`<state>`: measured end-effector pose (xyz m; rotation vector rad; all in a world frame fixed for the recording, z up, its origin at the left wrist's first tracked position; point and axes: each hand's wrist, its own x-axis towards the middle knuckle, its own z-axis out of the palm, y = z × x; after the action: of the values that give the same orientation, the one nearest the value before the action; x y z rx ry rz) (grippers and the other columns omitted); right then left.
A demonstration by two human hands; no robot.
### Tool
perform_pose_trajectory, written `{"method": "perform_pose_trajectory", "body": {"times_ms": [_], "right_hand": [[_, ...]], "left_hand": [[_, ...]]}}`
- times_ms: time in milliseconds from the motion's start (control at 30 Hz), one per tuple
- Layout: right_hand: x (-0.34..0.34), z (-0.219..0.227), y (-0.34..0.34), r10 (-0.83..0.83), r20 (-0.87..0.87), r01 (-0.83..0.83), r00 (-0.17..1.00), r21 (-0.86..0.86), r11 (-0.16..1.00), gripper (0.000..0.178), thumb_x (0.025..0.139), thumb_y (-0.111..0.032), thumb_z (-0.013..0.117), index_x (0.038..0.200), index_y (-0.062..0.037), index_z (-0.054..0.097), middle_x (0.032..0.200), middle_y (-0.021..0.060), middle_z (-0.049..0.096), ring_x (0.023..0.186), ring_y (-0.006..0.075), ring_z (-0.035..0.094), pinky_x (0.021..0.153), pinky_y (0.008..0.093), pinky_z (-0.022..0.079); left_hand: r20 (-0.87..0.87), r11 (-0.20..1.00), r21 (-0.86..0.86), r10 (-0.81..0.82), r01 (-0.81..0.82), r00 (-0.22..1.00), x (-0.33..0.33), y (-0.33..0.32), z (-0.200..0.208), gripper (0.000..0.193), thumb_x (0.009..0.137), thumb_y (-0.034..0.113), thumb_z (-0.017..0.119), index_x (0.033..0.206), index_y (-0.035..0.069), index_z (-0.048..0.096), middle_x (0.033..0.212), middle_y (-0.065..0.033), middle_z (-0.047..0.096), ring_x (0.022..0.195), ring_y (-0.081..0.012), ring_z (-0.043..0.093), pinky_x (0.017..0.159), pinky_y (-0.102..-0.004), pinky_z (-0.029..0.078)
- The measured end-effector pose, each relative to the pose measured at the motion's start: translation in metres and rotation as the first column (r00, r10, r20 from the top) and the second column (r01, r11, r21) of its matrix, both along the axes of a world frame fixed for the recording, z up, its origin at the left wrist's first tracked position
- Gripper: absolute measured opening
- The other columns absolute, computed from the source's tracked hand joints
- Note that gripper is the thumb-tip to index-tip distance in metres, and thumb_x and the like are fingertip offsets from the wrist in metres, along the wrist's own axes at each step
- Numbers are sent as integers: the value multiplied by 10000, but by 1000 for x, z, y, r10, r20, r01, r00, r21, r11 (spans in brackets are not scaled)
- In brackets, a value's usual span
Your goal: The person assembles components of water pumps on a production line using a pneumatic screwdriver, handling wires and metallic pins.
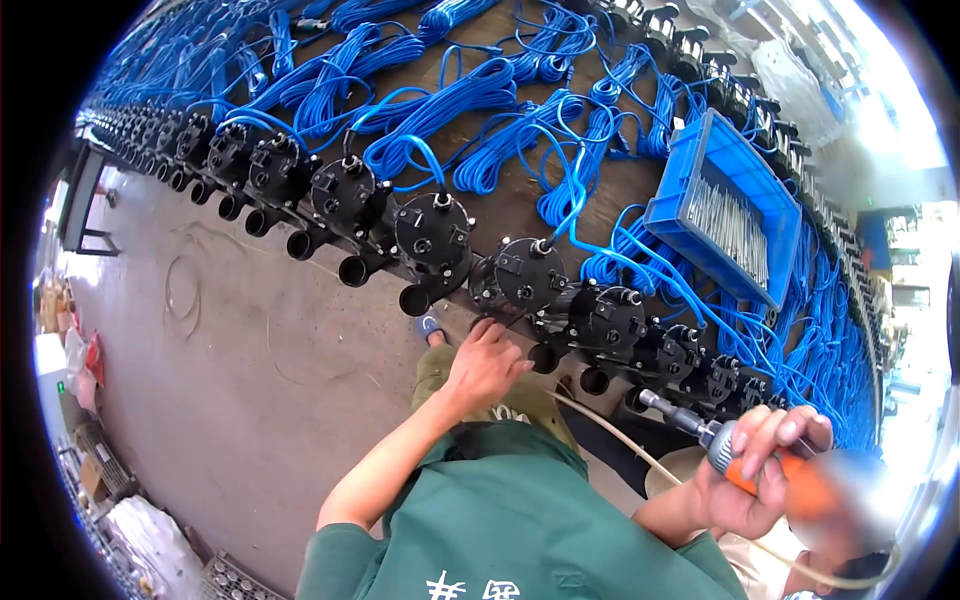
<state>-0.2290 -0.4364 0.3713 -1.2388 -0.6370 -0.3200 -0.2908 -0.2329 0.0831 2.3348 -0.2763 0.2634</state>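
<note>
A long row of black pumps (pixel 430 235), each with a round cover and a short outlet pipe, lines the bench edge in front of me. My left hand (pixel 487 365) is at the underside of one black pump (pixel 528 275), its fingers curled round the outlet, which they mostly hide. Raised at the right, clear of the pumps, my right hand (pixel 765 465) grips a power screwdriver (pixel 720 447) with an orange and grey body. The metal tip of the tool points left toward the row.
Coiled blue cables (pixel 450 110) cover the bench behind the pumps. Among them stands a blue bin (pixel 690 210) of thin metal rods (pixel 728 225). A pale hose (pixel 625 440) crosses near my right arm. Another person (pixel 790 560) is close at the lower right.
</note>
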Motion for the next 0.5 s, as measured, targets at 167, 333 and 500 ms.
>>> {"method": "perform_pose_trajectory", "body": {"times_ms": [167, 333, 500], "right_hand": [[2, -16, 21, 10, -50, -11, 999, -20, 1000, 457, 794, -21, 531, 1238, 88, 517, 1050, 167, 559, 634, 121, 560, 644, 294, 474], [14, -62, 56, -20, -171, 7, 985, -74, 997, 461, 786, -42, 538, 1233, 68, 544, 1038, 186, 619, 620, 136, 557, 637, 305, 505], [23, -92, 69, -4, -223, -29, 975, -146, 989, 477, 760, 27, 539, 1236, 56, 556, 1015, 184, 652, 617, 142, 581, 615, 299, 521]], "left_hand": [[-453, 996, -44, -85, 73, 887, -12, -9, -21, 125, 885, 188, 641, 921, 77, 685, 847, -129, 700, 758, -315, 682, 714, -430, 543], [-486, -599, -450, -458, -662, 744, 31, -52, -32, 184, 958, 163, 543, 1040, 24, 631, 947, -136, 703, 800, -279, 671, 754, -378, 561], [-430, -851, -333, -245, -405, 869, 50, -91, -43, 189, 991, 145, 488, 1009, 9, 618, 907, -126, 678, 818, -255, 650, 775, -391, 554]]}}
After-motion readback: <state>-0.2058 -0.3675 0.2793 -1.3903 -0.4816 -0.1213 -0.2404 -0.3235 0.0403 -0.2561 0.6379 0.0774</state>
